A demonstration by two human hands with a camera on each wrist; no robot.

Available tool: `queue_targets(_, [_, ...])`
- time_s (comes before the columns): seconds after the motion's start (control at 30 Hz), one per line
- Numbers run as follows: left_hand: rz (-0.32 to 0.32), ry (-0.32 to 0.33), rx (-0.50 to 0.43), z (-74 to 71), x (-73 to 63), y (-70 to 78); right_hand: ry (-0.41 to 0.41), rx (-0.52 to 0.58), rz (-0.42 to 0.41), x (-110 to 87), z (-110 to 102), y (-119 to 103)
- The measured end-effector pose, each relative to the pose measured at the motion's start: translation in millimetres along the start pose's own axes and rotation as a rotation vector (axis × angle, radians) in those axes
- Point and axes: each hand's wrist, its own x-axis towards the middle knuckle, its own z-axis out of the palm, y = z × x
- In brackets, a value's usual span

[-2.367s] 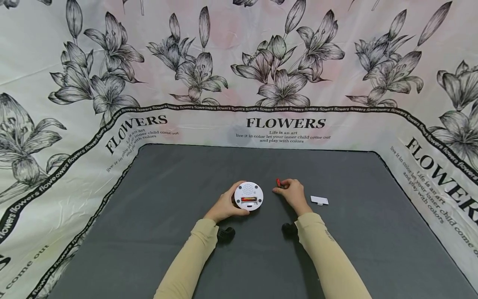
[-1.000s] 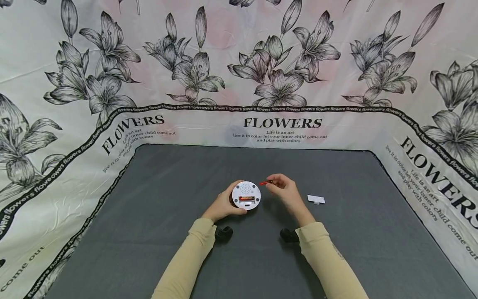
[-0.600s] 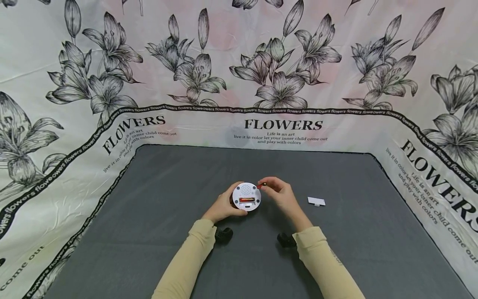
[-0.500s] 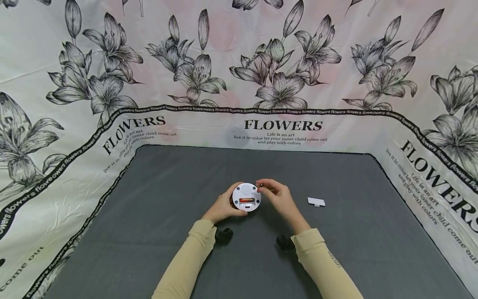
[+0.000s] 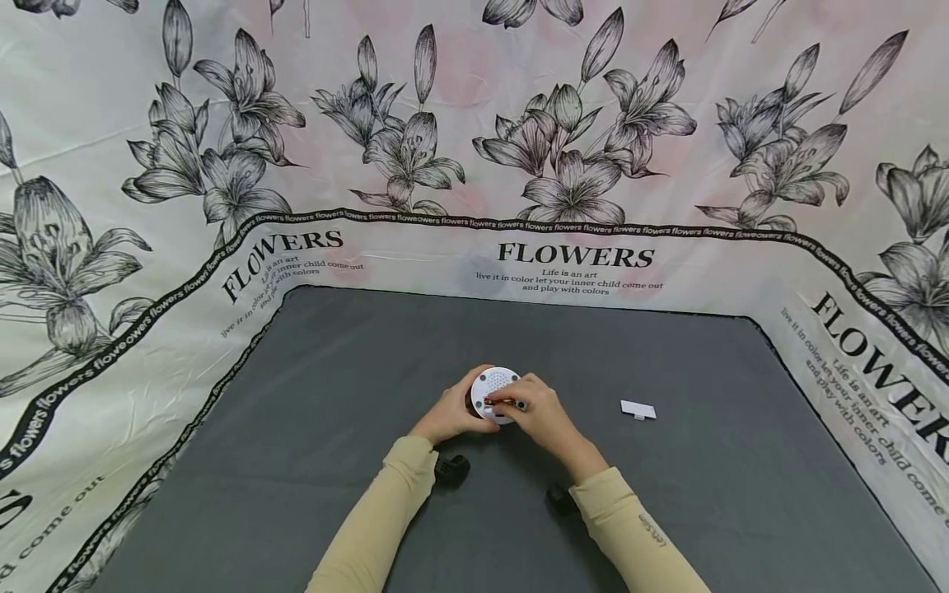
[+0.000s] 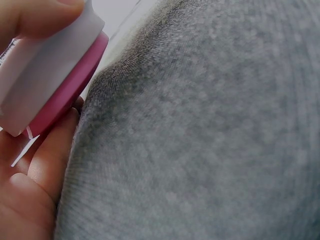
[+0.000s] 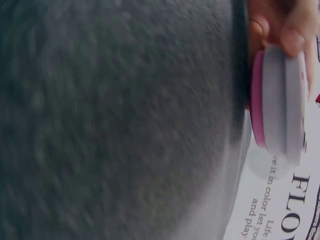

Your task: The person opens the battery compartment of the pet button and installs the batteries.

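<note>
Centre of frame: left hand [image 5: 451,413] grips the round white device [image 5: 493,382] by its edge, dotted face exposed, seemingly steadying it for the right hand [image 5: 549,418], which pinches a battery [image 5: 522,405] against that face; white cover [image 5: 638,409] lies right of centre.

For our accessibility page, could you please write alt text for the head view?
The left hand holds a round white device while the right hand pinches a battery at its face. A white tabbed piece lies to the right on a gray surface.
</note>
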Motion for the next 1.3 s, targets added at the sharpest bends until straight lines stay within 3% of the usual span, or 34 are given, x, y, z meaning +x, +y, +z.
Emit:
queue_targets(0.17, [-0.002,-0.007,-0.011,-0.3,-3.2,10.6,-0.05,-0.083,-0.06,1.2,7.0,-2.6])
queue_targets(0.4, [0.015,-0.02,-0.047,-2.8,-8.5,32.5,-0.08,-0.181,-0.078,1.0,10.0,-0.8])
queue_targets(0.47, [0.016,-0.015,-0.047,-2.4,-7.7,31.2,-0.087,-0.187,-0.083,0.6,9.6,0.0])
queue_targets(0.67, [0.002,-0.004,-0.003,0.5,-0.2,8.0,-0.077,-0.185,-0.069,-0.3,10.3,2.1])
queue_targets(0.77, [0.0,-0.003,0.009,0.6,-1.0,7.5,-0.053,-0.143,0.05,-2.1,10.6,0.6])
queue_targets(0.97, [-0.014,-0.034,-0.018,-2.0,-7.4,32.1,0.044,0.017,0.474,1.1,9.2,-4.2])
queue_targets(1.07, [-0.01,-0.042,-0.038,-1.7,-7.8,34.4,0.016,0.062,0.631,4.4,10.4,-6.1])
queue_targets(1.17, [-0.003,-0.053,-0.053,-1.0,-7.9,33.3,-0.025,0.07,0.703,6.0,13.4,-7.5])
queue_targets(1.3, [-0.007,-0.054,-0.05,-0.4,-8.9,33.0,-0.019,0.051,0.694,5.8,16.4,-9.0])
